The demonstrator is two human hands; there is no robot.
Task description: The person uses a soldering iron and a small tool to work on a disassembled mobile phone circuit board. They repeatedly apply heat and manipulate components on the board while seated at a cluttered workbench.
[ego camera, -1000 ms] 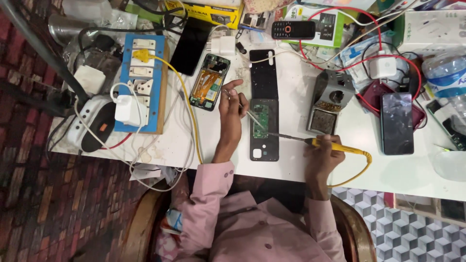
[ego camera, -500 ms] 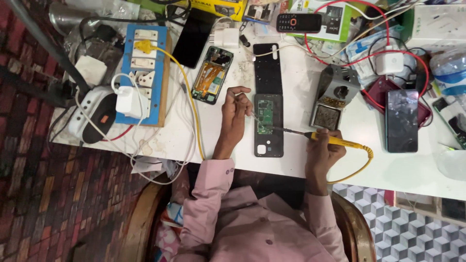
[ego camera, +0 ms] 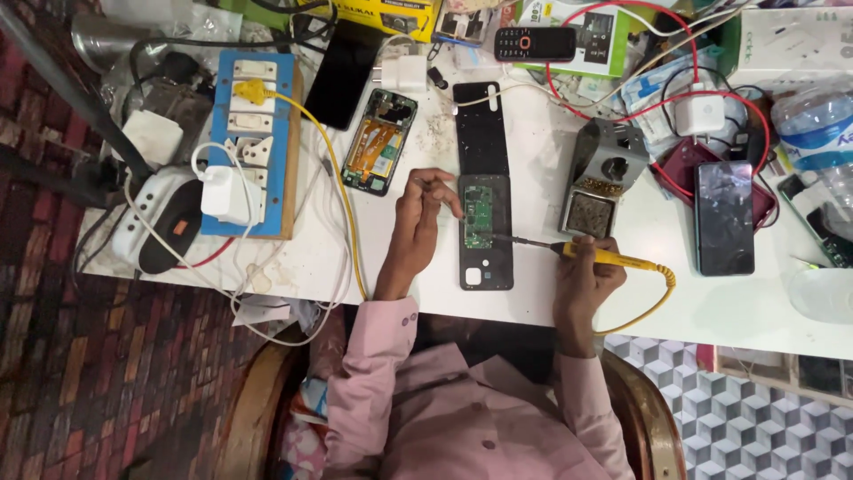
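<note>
A small green circuit board (ego camera: 478, 216) lies on a black phone back shell (ego camera: 485, 258) near the white table's front edge. My right hand (ego camera: 582, 284) grips a yellow-handled soldering iron (ego camera: 609, 257), its metal tip touching the shell just below the board's lower right corner. My left hand (ego camera: 413, 222) rests on the table left of the board, with its fingertips pinched on what looks like a thin wire beside the board's top left corner.
A grey soldering iron stand (ego camera: 604, 173) sits right of the shell, and a dark phone (ego camera: 724, 218) beyond it. An opened phone (ego camera: 379, 142), a blue socket board (ego camera: 258, 142) with a white charger (ego camera: 227, 194), cables and a water bottle (ego camera: 813, 124) crowd the table.
The view has shifted slightly. The iron's tip has slid a little further in toward the green board. My left hand has stayed at the board's left edge.
</note>
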